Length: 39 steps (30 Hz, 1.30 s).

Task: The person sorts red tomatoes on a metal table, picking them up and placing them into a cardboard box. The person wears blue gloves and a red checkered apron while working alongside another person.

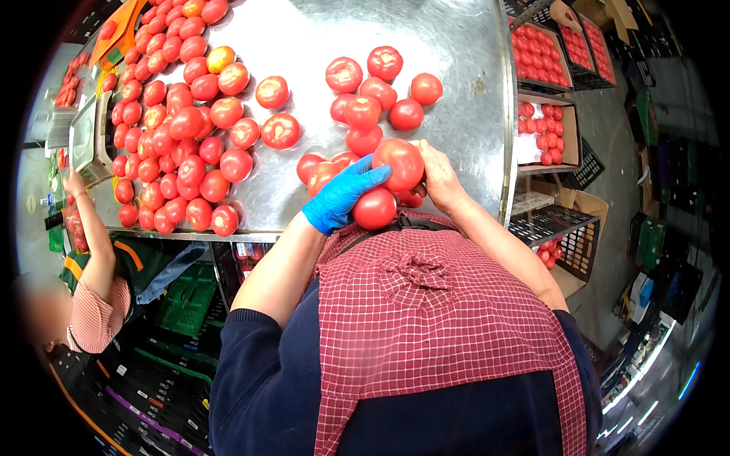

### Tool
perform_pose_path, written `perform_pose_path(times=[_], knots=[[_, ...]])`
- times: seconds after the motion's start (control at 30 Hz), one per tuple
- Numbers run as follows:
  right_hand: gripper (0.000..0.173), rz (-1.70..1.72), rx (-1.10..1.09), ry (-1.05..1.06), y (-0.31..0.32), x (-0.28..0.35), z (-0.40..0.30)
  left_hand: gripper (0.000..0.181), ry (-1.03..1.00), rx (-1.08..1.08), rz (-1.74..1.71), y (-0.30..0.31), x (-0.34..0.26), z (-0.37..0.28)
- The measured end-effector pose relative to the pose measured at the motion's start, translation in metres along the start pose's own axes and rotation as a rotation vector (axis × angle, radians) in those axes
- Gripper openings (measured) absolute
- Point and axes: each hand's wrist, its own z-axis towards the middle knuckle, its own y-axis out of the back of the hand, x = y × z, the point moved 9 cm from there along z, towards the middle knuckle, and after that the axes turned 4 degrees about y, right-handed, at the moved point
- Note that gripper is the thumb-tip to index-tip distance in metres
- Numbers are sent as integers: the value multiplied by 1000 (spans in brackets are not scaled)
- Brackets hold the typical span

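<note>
My left hand [345, 196], in a blue glove, grips a large red tomato [397, 164] from the left, its thumb on the near side. My bare right hand [440, 175] holds the same tomato from the right. Just under it, against my gloved fingers, is a second tomato [374, 208]; whether the glove also grips it I cannot tell. Part of another tomato [409, 199] shows below my right hand. Beyond my hands, a loose group of tomatoes [363, 112] lies on the metal table [462, 34]. A few more tomatoes [311, 167] sit beside the glove, partly hidden.
A big heap of tomatoes [185, 122] covers the table's left side, with an orange crate [117, 40] behind. At left a co-worker's arm [94, 219] reaches up. Boxes of tomatoes [539, 57] stand past the right edge, where another person's hand [563, 14] shows. Green crates [185, 299] sit below left.
</note>
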Motion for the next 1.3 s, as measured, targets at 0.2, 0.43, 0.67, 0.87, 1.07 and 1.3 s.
perform_pose_path(times=[0.2,0.43,0.67,0.87,1.07,1.3], knots=[[50,-234,44,149,-12,30,0,57,-58,-127,7,14,2,-4],[59,-215,45,104,-18,27,-4,50,-111,-185,208,23,6,-3],[52,161,-771,317,202,-1,-83,49,-292,-387,-490,112,-43,-67],[61,-1,-1570,132,407,-60,-290,57,-863,-761,-697,288,-102,-181],[48,-952,-1332,379,361,-15,-275,49,-1121,-1222,-232,418,-140,-290],[70,-970,44,260,65,-18,-53,66,-779,-1694,223,425,-139,-294]])
